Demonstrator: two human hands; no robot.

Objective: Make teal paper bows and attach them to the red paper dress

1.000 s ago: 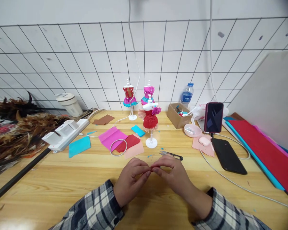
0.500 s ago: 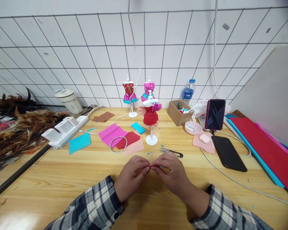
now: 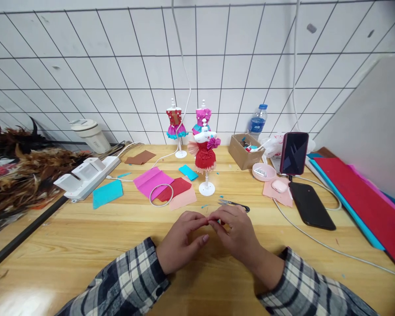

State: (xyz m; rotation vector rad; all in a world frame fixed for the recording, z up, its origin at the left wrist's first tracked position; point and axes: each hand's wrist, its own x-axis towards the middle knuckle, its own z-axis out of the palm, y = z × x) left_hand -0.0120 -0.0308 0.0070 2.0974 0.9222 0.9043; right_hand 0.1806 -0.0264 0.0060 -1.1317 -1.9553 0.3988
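My left hand (image 3: 183,242) has its thumb parted from its fingers, and its index fingertip touches the fingertips of my right hand (image 3: 234,231). The right thumb and index finger are pinched together; a tiny reddish bit may be between them, too small to name. Just beyond the right hand lie black-handled thread snips (image 3: 234,205), partly covered by its knuckles. Straight ahead stands a small white dress form (image 3: 206,189) wearing a red paper dress (image 3: 205,160) with a purple flower (image 3: 213,143). Behind it are two more dressed forms, one with a pink top (image 3: 203,115) and one with a red top (image 3: 174,117).
Coloured paper pieces lie left of centre, with a metal ring (image 3: 161,195) on them. A power strip (image 3: 88,177), feathers (image 3: 29,169) and a cup (image 3: 91,135) stand left. Rightward are a cardboard box (image 3: 245,151), pink dish (image 3: 264,171), phone (image 3: 294,153), black slab (image 3: 312,205) and cable.
My left thumb has come away from its index finger and dropped lower. The right hand keeps its pinch. The whole view has shifted slightly.
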